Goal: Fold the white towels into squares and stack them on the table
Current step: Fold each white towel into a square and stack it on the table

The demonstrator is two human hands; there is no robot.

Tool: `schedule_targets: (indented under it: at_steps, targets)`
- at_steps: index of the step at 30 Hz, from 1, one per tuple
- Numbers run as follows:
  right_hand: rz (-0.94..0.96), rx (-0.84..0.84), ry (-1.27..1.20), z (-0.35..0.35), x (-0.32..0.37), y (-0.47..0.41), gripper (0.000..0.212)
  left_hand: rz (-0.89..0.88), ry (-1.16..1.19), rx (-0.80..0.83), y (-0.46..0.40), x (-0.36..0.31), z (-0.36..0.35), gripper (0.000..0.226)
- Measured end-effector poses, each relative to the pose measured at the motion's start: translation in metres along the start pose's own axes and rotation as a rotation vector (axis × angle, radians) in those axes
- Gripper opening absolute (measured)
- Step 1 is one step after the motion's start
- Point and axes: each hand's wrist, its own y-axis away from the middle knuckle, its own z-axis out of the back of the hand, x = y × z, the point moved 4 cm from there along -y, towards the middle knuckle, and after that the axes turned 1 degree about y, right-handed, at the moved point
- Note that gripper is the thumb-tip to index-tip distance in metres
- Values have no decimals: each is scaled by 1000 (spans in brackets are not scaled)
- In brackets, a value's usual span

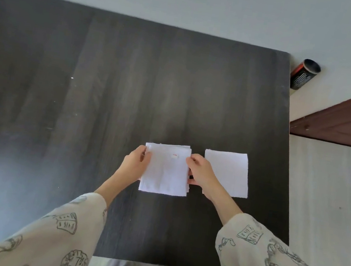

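**Squaring the stack near the table's front-right corner**

I had the folded towel stack [165,170] lying on the dark table [106,99], toward its front edge and right of the middle. My left hand [136,161] gripped the stack's left edge and my right hand [199,170] gripped its right edge, fingers curled round the layers, so the stack sat squarely between my palms. A small label [175,155] faced up near the far edge. The stack ran slightly longer from front to back than from side to side, and some lower layers peeked out at the right edge.

The single folded towel [226,173] lay flat just beside the stack, on the side toward the table's right edge, apart from it. My right hand was the nearer one, its wrist partly crossing that towel's left side. I judged that joining the two would fall to that hand.
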Motion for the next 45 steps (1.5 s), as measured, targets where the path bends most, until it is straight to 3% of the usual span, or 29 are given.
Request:
schedule_targets:
  at_steps: [7, 18, 23, 26, 33, 38, 45]
  targets:
    - [112, -142, 203, 2, 6, -12, 24, 15, 28, -8, -5, 1, -3, 24]
    - [113, -190, 258, 1, 4, -17, 25, 42, 7, -79, -7, 2, -4, 18]
    - [92, -181, 160, 1, 2, -2, 32, 83, 92, -84, -4, 9, 2, 11]
    - [69, -195, 63, 2, -3, 14, 40, 64, 113, -111, 0, 9, 8, 20]
    - [14, -231, -43, 14, -44, 79, 35, -147, -26, -145, 43, -9, 6, 27]
    - [-6, -328, -288, 62, -93, 152, 31, -385, -179, 13, 100, -48, -59, 24]
    - [74, -566, -523, 149, -240, 313, 29, -640, -342, 318, 226, -75, -242, 21]
